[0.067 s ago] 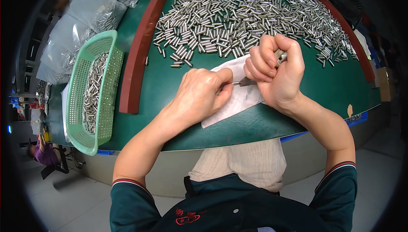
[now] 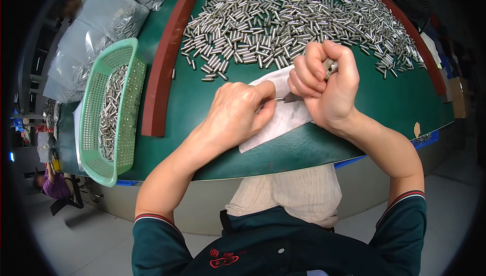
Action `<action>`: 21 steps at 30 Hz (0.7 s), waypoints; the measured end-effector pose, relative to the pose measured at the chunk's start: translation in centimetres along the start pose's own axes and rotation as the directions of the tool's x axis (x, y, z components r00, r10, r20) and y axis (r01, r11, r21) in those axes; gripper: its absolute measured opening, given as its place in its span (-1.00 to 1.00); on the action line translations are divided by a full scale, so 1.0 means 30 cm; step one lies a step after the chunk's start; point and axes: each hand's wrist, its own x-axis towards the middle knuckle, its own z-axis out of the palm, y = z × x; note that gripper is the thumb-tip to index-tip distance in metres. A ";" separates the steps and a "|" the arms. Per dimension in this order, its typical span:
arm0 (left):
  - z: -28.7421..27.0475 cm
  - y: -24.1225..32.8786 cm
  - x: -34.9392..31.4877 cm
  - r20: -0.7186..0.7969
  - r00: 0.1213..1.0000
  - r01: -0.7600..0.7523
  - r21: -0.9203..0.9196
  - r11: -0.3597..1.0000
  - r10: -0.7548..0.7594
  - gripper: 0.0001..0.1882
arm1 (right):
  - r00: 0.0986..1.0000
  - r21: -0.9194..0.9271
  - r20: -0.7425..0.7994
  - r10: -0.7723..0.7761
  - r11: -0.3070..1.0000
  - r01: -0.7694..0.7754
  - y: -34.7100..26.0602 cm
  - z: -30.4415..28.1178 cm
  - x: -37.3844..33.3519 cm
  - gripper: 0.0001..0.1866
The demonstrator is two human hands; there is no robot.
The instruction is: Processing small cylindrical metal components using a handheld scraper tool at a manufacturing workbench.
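Note:
My left hand (image 2: 234, 111) pinches a small shiny metal pin (image 2: 280, 99) between thumb and forefinger, with most of it hidden by the fingers. Facing it, my right hand (image 2: 328, 83) is wrapped round a hand tool. The tool's dark, wedge-shaped front end (image 2: 292, 97) meets the pin's exposed end, and a pale end (image 2: 330, 67) shows at the top of my fist; I cannot make out its exact kind. Beneath both hands lies a whitish, smudged cloth (image 2: 276, 132) on the green tabletop. Beyond them spreads a large heap of metal pins (image 2: 283, 20).
Red-brown rails (image 2: 161, 86) border the heap. On the left stands a light green perforated basket (image 2: 132, 124) holding more pins, with clear plastic bags (image 2: 109, 15) of pins behind it. A dark fan (image 2: 411, 2) is at the far right. Another person (image 2: 56, 184) sits far left.
My right hand and the tool have shifted slightly to the left. The left hand keeps its pinch on the pin almost in place.

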 end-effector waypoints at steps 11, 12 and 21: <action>0.015 0.025 0.012 0.019 1.000 0.005 -0.014 1.000 -0.005 -0.94 | 1.000 0.050 0.015 -0.006 0.999 0.005 -0.022 -0.020 0.000 -0.63; 0.011 0.035 0.015 0.037 0.998 0.059 -0.005 0.998 -0.059 -0.95 | 1.000 0.054 0.014 -0.011 0.998 0.011 -0.021 -0.020 -0.001 -0.63; 0.021 0.045 0.019 0.062 0.989 0.134 -0.016 0.991 -0.133 -0.94 | 0.997 0.015 -0.082 0.009 1.000 -0.007 -0.026 -0.007 -0.011 -0.60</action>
